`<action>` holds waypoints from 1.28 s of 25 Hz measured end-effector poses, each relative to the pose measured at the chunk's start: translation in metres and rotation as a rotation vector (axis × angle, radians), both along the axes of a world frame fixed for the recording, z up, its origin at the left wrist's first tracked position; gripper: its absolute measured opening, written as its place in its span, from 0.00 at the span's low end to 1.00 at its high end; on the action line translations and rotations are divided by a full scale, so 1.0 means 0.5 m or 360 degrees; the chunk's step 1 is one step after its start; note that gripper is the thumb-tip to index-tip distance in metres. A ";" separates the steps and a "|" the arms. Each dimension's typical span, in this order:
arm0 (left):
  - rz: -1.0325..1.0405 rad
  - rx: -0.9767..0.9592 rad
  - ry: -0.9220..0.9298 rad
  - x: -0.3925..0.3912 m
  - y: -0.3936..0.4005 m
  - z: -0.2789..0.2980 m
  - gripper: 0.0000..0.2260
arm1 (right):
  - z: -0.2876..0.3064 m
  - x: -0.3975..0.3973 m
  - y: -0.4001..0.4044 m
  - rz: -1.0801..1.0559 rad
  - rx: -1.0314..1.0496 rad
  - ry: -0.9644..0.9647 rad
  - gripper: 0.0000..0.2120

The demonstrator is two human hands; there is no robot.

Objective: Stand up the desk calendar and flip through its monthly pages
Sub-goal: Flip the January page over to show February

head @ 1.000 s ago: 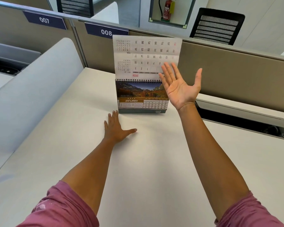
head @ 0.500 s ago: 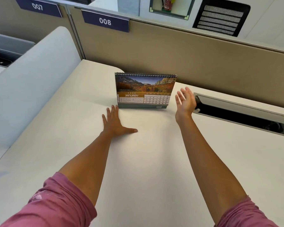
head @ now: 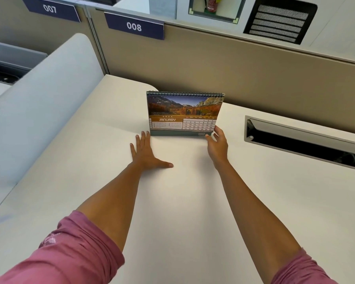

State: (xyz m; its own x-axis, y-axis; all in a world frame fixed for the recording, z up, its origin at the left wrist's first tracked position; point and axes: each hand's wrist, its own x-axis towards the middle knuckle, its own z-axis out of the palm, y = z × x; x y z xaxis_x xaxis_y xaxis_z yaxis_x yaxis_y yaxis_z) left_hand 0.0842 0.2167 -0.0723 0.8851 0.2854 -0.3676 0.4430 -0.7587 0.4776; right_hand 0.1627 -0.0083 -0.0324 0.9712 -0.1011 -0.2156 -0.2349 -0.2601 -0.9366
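Note:
The desk calendar (head: 183,113) stands upright on the white desk (head: 172,201), near the back partition. Its spiral binding runs along the top, and the facing page shows a mountain landscape above the word JANUARY and a date grid. My left hand (head: 147,152) lies flat on the desk, palm down, fingertips just in front of the calendar's lower left corner. My right hand (head: 217,143) hovers at the lower right corner with curled, spread fingers; the thumb tip is at the bottom edge of the page. Neither hand holds anything.
A tan partition (head: 244,66) with a blue "008" label (head: 134,26) rises right behind the calendar. An open cable tray (head: 303,140) is cut into the desk at right. A rounded grey divider (head: 39,103) borders the desk on the left.
The page that stood raised above the binding has gone over the back, leaving January showing. My right hand dropped from beside that page to the lower right corner. The left hand stayed flat.

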 end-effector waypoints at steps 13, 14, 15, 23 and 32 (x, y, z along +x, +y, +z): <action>-0.0058 0.0043 0.0019 0.001 0.002 0.001 0.69 | 0.017 -0.042 0.016 -0.0288 -0.0047 -0.0123 0.19; -0.0060 0.0043 0.0020 0.001 0.002 0.001 0.69 | 0.018 -0.044 0.017 -0.0327 -0.0045 -0.0129 0.19; -0.0057 0.0041 0.0023 0.002 0.002 0.001 0.69 | 0.020 -0.046 0.017 -0.0372 -0.0031 -0.0135 0.19; -0.0050 0.0052 0.0021 0.003 0.002 -0.003 0.70 | 0.037 -0.051 0.004 -0.0611 0.0065 -0.0236 0.14; -0.0044 0.0050 0.0012 0.003 0.003 -0.004 0.70 | 0.039 -0.057 -0.003 -0.0586 0.0015 -0.0283 0.08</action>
